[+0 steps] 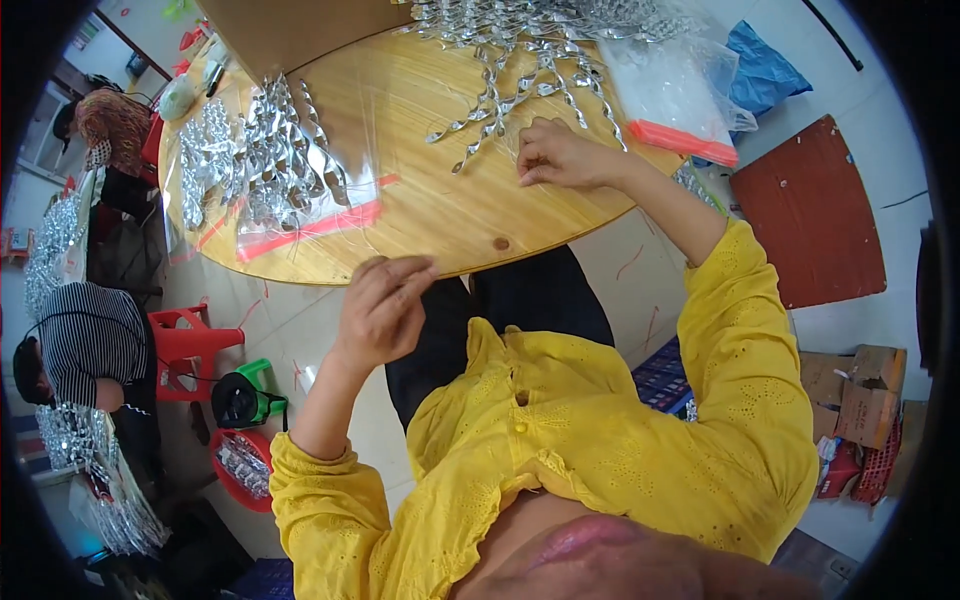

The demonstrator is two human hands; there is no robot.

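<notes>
At the table's near edge, my left hand [380,312] is closed, thumb and forefinger pressed together; whatever they pinch is too fine to make out. My right hand [562,155] is closed too, fingers curled just above the wooden tabletop [430,215], beside loose silver twisted strips [510,100]. Thin pale threads run near its fingertips, but I cannot tell if they are gripped. More silver strips [570,18] lie heaped at the far side. On the left, clear plastic bags with a red band [310,232] lie under or around several silver spirals [285,140].
A cardboard box [300,30] stands at the far left of the table. Clear bags [670,95] with red edges overhang the right side, near a blue bag [765,70]. Red stool [190,345], green stool [262,385] and two people occupy the left. A brown board [815,215] is right.
</notes>
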